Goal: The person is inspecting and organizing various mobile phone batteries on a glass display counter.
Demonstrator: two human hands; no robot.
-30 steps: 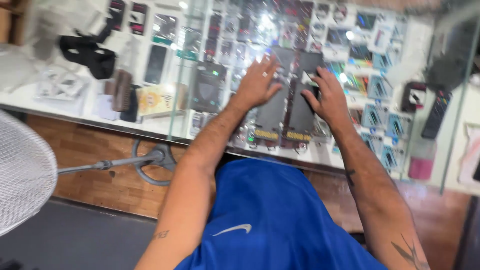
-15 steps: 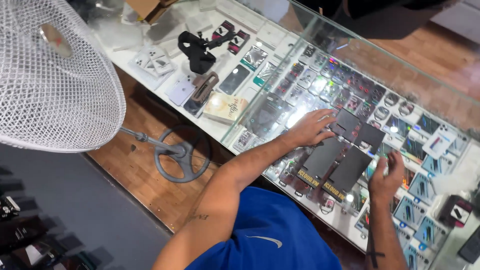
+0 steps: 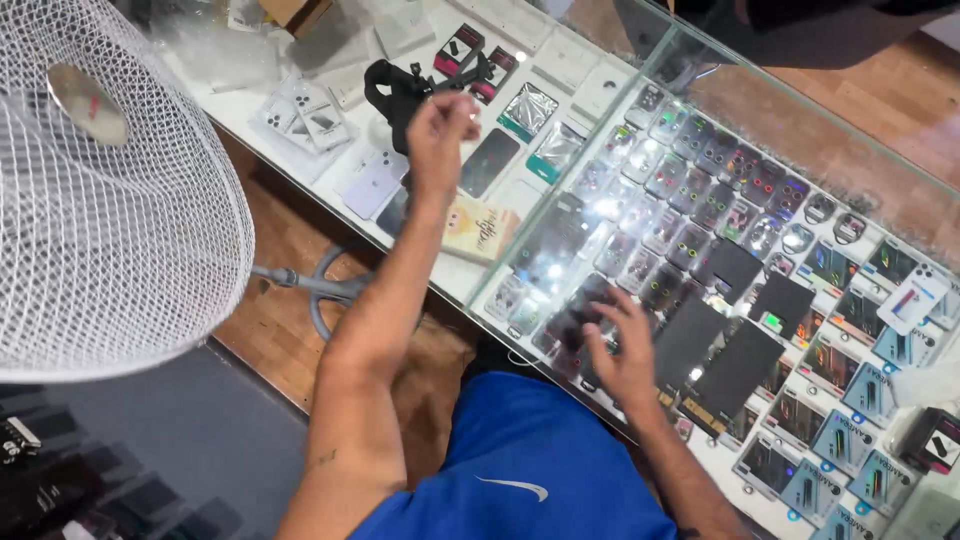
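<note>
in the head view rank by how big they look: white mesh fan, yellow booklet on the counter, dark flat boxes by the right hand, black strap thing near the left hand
1. white mesh fan, by far, though it sits nearest the camera
2. dark flat boxes, taken as a pair
3. black strap thing and yellow booklet: look about alike, too close to rank

A long glass-topped worktop (image 3: 700, 75) runs diagonally from the far left to the near right, its pane throwing back bright white spots of overhead light. At the near left stands a white wire-mesh fan (image 3: 110, 190), whose grey stand (image 3: 320, 290) rests on a reddish-brown wooden floor (image 3: 270, 330); the same wood shows again beyond the worktop at the far right. Nearer still on the left, the wood gives way to a smooth dark grey floor (image 3: 190, 440).
</note>
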